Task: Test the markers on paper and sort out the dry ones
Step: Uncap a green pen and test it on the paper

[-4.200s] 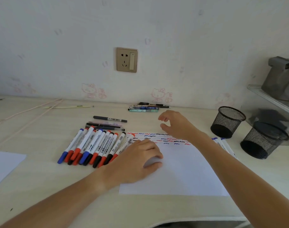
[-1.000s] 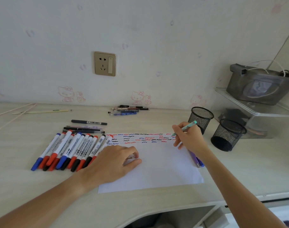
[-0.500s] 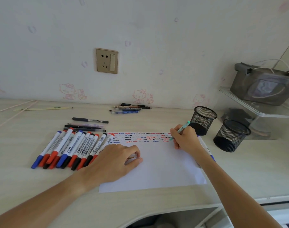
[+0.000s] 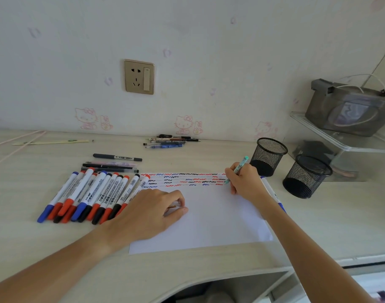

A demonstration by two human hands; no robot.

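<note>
right hand: my fingers pinch a teal pen, its tip down at the right end of the squiggle rows.
left hand: rests on the paper, fingers loosely curled; i cannot tell whether it has hold of anything.
paper: flat on the worktop, with red, blue and black squiggles along its far edge.
markers: a fanned row just left of the paper.
mesh cups: two, near my right hand.
far pens: a small bunch by the wall.
</note>
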